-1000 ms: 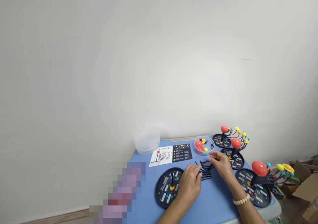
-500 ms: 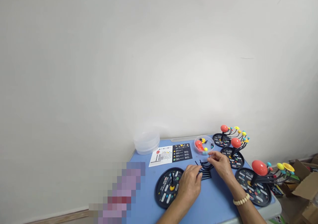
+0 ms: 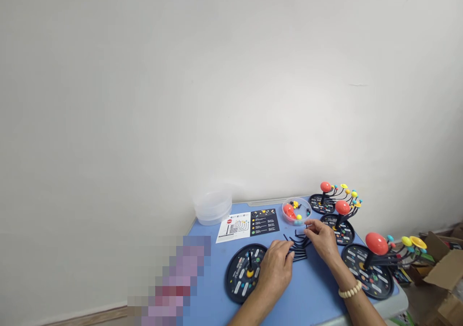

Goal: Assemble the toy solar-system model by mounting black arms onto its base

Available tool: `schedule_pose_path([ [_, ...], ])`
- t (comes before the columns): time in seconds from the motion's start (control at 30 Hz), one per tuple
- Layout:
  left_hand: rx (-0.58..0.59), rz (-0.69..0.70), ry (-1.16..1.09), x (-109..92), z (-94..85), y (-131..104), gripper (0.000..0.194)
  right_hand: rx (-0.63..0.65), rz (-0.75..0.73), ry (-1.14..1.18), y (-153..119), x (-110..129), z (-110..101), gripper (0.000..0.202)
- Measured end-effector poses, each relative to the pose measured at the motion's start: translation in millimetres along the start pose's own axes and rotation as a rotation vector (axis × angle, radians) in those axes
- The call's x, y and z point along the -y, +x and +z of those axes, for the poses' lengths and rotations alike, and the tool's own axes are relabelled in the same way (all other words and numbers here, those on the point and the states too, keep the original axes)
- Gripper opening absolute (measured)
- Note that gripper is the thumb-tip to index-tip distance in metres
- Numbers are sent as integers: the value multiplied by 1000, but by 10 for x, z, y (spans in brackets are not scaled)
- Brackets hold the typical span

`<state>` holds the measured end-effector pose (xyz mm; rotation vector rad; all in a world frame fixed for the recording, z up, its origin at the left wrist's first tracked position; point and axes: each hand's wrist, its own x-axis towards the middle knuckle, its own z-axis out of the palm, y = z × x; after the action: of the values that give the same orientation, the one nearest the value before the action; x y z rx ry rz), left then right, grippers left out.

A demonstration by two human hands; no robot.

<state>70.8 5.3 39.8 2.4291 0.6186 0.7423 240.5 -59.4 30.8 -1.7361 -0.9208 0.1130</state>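
Note:
Several black curved rods (image 3: 299,254) lie in a bunch on the table between my hands. My left hand (image 3: 277,266) is closed over their left ends, fingers bent, partly covering the right side of a round black base (image 3: 241,280). A short black post stands up from this base's yellow centre. On the other side, my right hand (image 3: 323,240), with a beaded bracelet on the wrist, pinches one black rod by its upturned tip. Its fingers hide part of that rod.
Three planet models with red balls (image 3: 376,243) stand along the right side. A clear tub (image 3: 296,222) of red, yellow and black parts sits behind my hands. An instruction sheet (image 3: 235,227) and clear stacked containers (image 3: 214,209) are at the left back. Cardboard boxes (image 3: 446,270) lie beyond the table.
My right hand's rod has shifted slightly, and the rods between my hands look a little more spread. The left hand stays in place.

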Motion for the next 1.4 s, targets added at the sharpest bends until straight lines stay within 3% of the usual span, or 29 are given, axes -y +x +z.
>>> schedule_pose_path([
  [0.4,-13,18,6,63,35,18,36,-90,-33,-130,-1,14,-19,31],
  [0.53,57,51,136,22,-25,69,40,-106,-29,-152,17,21,-49,30],
  [0.7,257,36,383,-189,-75,241,48,-90,-37,-169,16,10,-88,30],
  [0.9,260,-14,454,-240,104,562,45,-103,-28,-203,20,10,-92,34],
  [1.03,264,-4,487,-209,121,658,36,-129,-12,-210,26,6,-89,33],
  [1.23,260,-20,509,-227,29,586,36,-131,0,-157,35,-11,-97,30],
  [1.4,228,-59,454,-219,-41,382,45,-37,-17,-63,26,-3,-32,31],
])
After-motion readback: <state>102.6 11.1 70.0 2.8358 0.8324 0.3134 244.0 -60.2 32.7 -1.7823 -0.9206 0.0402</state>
